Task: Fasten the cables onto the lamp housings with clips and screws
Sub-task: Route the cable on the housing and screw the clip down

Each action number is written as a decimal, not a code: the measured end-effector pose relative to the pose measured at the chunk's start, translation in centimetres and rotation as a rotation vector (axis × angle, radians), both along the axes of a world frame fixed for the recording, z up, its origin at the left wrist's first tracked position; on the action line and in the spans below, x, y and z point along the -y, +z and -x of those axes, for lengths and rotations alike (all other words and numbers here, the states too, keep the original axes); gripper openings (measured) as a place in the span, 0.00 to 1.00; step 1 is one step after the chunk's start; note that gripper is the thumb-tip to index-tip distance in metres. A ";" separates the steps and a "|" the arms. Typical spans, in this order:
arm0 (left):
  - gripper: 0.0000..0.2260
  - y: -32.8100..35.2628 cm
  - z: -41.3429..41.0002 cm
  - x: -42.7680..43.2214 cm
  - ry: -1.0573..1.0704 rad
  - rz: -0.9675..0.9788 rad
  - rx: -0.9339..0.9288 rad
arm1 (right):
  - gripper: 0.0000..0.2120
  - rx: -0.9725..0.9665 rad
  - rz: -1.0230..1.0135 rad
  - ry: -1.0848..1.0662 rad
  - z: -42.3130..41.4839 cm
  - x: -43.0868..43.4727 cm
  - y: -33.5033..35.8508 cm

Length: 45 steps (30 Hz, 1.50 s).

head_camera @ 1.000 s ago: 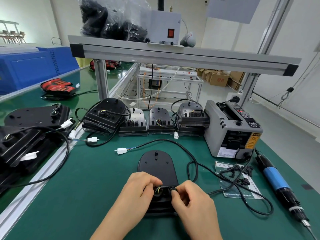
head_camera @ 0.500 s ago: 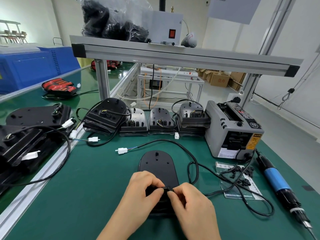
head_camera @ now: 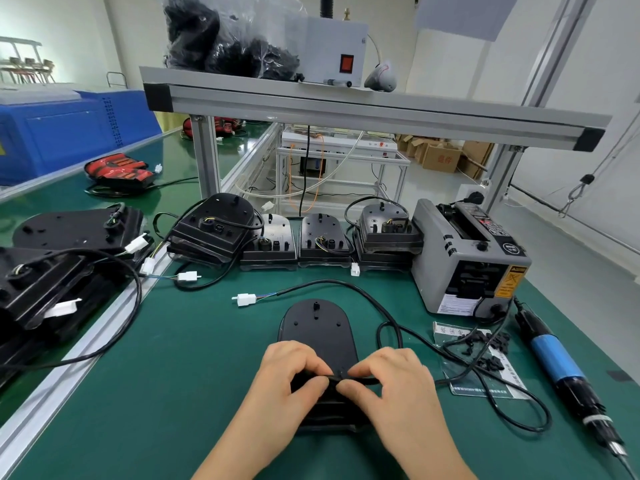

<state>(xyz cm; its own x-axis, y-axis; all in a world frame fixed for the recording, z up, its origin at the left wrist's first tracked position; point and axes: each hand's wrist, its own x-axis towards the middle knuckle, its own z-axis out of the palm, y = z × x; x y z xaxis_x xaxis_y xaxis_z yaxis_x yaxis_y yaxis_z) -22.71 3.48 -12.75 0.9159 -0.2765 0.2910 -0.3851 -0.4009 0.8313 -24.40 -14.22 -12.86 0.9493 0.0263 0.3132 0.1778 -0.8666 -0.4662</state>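
Pinching the cable over the lamp housing

Stacked black housings (head_camera: 52, 271) crowd the far left, beyond an aluminium rail (head_camera: 41, 403) that marks the left edge of the tabletop (head_camera: 173, 375). Bare green mat runs from that rail to the lamp housing (head_camera: 317, 327), which lies flat at centre, rounded end away from the person. The left hand (head_camera: 291, 379) and right hand (head_camera: 391, 379) meet over its near end, thumbs and forefingers curled, both pinching the black cable (head_camera: 332, 280) there. The cable loops right, then arcs back to a white connector (head_camera: 244, 299). Right of the hands, a bag of black clips (head_camera: 485, 344) lies just before a grey tape dispenser (head_camera: 464, 265). An electric screwdriver (head_camera: 554, 358) lies near the right edge.
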 end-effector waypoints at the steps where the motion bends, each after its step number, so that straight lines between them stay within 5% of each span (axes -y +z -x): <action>1: 0.09 0.0 0.0 0.0 0.000 0.003 -0.008 | 0.11 0.006 -0.021 0.012 0.0 0.0 -0.1; 9: 0.04 -0.3 -0.2 0.9 0.016 -0.147 0.005 | 0.11 0.100 -0.061 0.051 0.0 -0.1 -0.3; 15: 0.04 -0.1 -0.3 1.5 0.101 -0.014 -0.053 | 0.09 0.352 0.069 0.065 0.4 -0.6 -0.1; 31: 0.15 -1.0 -0.9 2.9 0.247 -0.093 0.008 | 0.12 0.275 -0.070 0.060 0.7 1.0 -0.3; 34: 0.15 -0.9 -0.7 2.8 0.235 -0.057 -0.026 | 0.04 0.282 -0.186 -0.086 0.1 5.0 0.5; 36: 0.16 -0.8 -0.6 2.8 0.228 -0.062 -0.024 | 0.05 0.235 -0.111 -0.230 -0.9 8.7 1.3; 41: 0.17 -0.6 -0.6 2.7 0.224 -0.076 -0.018 | 0.08 -0.161 0.445 -0.424 -4.2 15.3 2.5; 45: 0.17 -0.6 -0.6 2.7 0.220 -0.083 -0.025 | 0.09 -0.349 0.536 -0.399 -5.6 16.4 1.9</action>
